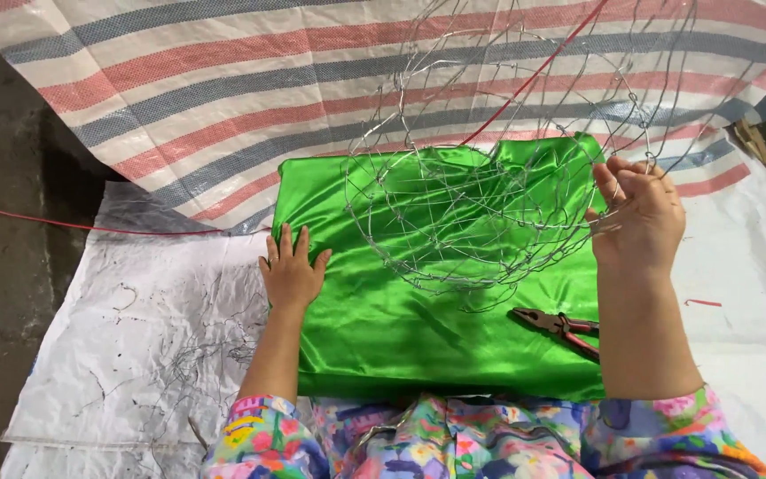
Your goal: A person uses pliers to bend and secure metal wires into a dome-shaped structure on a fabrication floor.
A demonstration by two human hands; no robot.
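The wire mesh frame (480, 168), a rounded cage of thin silver wire, is raised above the green satin cloth (383, 328), its lower curve near the fabric and its upper part running out of view at the far edge. The right hand (636, 217) is closed around the wires on the frame's right side and carries it. The left hand (293, 270) lies flat, fingers spread, on the left edge of the cloth and grips nothing. The cloth lies spread on the floor coverings, wholly apart from the frame's outside: no fabric is yet wrapped or fastened onto the wire. The frame appears largely formed, though whether its mesh is closed at the top cannot be told. Red-handled pliers (560, 326) lie on the cloth near the right forearm, untouched. A red wire (525, 84) crosses behind the frame over the striped tarpaulin (206, 89). A scratched white sheet (135, 346) lies to the left.
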